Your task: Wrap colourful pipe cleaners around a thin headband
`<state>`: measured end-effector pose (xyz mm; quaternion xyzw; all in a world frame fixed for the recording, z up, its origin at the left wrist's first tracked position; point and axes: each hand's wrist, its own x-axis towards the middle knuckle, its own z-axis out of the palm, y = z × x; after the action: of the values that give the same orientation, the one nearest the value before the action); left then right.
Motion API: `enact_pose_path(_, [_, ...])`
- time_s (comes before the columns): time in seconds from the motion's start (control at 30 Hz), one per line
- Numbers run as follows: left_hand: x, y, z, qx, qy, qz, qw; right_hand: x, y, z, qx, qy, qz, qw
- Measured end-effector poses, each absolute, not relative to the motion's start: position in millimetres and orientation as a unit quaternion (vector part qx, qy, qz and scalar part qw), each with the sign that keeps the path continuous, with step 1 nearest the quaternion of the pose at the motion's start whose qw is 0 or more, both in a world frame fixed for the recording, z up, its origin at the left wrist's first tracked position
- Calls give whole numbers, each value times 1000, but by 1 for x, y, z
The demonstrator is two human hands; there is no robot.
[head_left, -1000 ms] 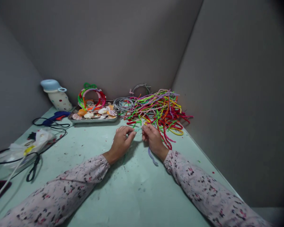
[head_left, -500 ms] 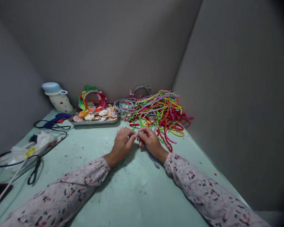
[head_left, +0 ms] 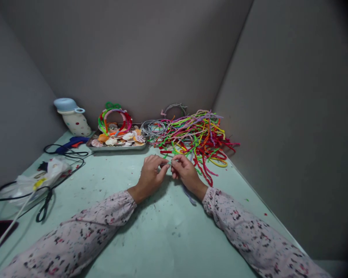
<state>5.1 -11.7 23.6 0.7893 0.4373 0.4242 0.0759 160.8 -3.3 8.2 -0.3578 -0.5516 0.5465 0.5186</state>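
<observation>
Pinching, seemingly, a green strand (head_left: 169,163), left hand (head_left: 151,172) faces right hand (head_left: 188,174).

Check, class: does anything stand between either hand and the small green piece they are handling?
Nothing visible does. The left hand and right hand pinch the small green piece directly; the heap of fuzzy stems lies beyond them, not between.

Okay so I count two hands here, one left hand (head_left: 151,175) and one right hand (head_left: 188,173), with just one tiny green bit (head_left: 169,162) between them. One loose lavender strand (head_left: 189,195) near the right one. Far right, one heap of fuzzy strands (head_left: 201,129), way too many to count. Far left: one bottle (head_left: 77,124), one tray (head_left: 118,148), and loads of shells (head_left: 111,142), no number possible. One white cable (head_left: 25,205) left.
</observation>
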Motion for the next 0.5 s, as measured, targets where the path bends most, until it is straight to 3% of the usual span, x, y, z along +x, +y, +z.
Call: enact_pose_path(0.5, [4, -13, 23, 791, 444, 420, 36, 160, -6, 11, -375, -536, 552, 516])
